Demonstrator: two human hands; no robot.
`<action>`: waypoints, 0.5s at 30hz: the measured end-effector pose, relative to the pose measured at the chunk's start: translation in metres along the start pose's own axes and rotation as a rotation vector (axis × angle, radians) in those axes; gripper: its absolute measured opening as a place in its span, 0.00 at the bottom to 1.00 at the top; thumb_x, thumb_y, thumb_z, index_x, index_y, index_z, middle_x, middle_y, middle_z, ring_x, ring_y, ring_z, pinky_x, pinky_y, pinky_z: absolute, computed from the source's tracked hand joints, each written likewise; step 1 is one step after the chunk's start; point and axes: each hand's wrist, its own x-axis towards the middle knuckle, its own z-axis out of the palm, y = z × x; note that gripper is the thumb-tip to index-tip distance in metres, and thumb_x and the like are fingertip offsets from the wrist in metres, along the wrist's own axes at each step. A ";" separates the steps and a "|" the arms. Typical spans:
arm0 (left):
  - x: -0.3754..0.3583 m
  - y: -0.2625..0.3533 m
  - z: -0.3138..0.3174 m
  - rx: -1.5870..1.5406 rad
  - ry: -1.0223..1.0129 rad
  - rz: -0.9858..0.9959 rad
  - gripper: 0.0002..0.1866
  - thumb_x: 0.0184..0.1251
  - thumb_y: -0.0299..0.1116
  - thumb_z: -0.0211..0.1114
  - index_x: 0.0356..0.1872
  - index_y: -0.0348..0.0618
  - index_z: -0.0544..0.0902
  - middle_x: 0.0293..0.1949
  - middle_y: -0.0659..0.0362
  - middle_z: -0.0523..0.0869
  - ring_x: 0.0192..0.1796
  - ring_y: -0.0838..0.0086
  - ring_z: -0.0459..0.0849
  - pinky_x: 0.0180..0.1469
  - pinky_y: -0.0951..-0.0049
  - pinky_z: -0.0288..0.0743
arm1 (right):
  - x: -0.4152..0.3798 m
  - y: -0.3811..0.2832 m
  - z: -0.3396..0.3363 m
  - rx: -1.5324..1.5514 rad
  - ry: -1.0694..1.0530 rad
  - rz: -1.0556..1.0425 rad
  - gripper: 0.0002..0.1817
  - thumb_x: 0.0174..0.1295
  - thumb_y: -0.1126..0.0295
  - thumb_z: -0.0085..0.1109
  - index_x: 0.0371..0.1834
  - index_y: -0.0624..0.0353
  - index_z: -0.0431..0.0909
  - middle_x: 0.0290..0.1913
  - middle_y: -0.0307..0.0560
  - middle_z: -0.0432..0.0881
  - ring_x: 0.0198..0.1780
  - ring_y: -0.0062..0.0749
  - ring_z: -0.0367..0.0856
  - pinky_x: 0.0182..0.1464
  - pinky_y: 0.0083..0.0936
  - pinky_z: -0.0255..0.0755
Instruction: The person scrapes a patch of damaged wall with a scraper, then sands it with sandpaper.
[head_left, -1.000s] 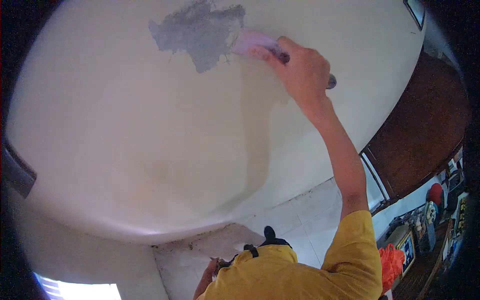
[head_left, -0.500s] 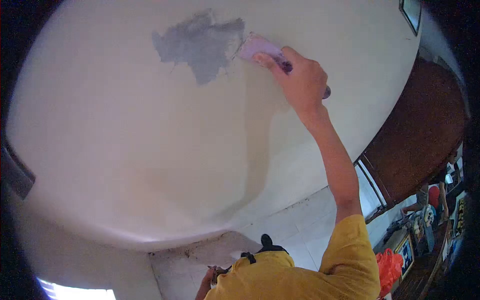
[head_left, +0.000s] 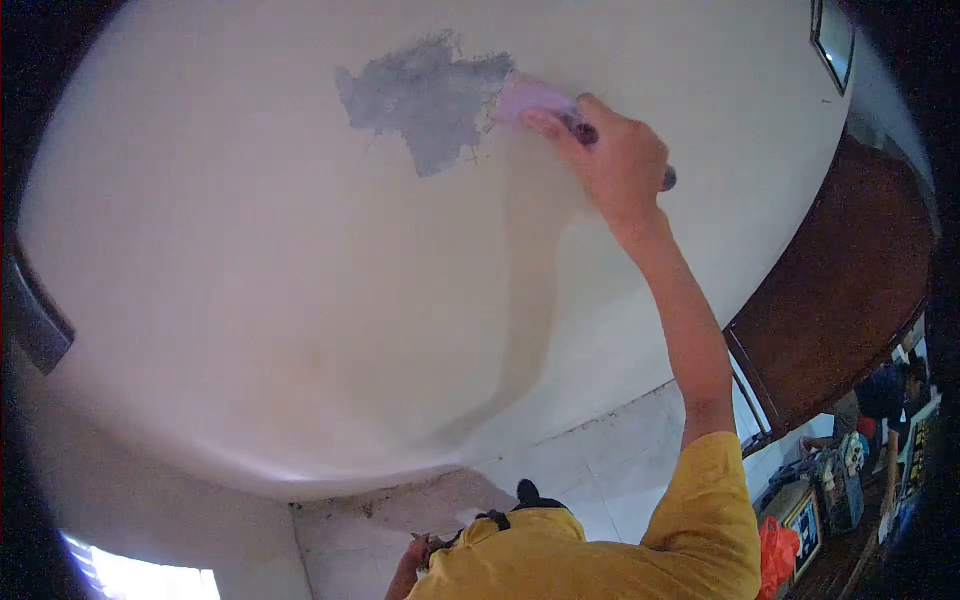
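In my right hand (head_left: 625, 155), raised high on the pale wall (head_left: 350, 300), is a putty knife (head_left: 533, 97) with a broad pinkish blade and a dark handle. The blade lies against the wall at the right edge of a grey patch of filler (head_left: 430, 100), whose outline is ragged. My left hand (head_left: 412, 560) is low by my waist, partly hidden by my yellow shirt. Its fingers are closed round a dark object too small to make out.
A brown door (head_left: 840, 270) stands to the right, with a picture frame (head_left: 832, 40) above. At lower right are a red plastic bag (head_left: 777, 560), a framed picture (head_left: 803, 530), assorted items and a person (head_left: 885, 395). A bright window (head_left: 140, 572) is at lower left.
The view has shifted slightly, moving the patch right and down. The putty knife still rests at the patch's right edge, a little closer over it. My left hand keeps its place.
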 end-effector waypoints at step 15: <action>-0.008 -0.008 0.007 -0.025 0.021 -0.001 0.24 0.65 0.47 0.55 0.47 0.32 0.77 0.40 0.44 0.84 0.40 0.55 0.85 0.43 0.58 0.79 | 0.005 0.008 0.002 0.011 0.012 -0.042 0.30 0.57 0.33 0.52 0.25 0.52 0.76 0.17 0.45 0.79 0.21 0.45 0.81 0.22 0.40 0.71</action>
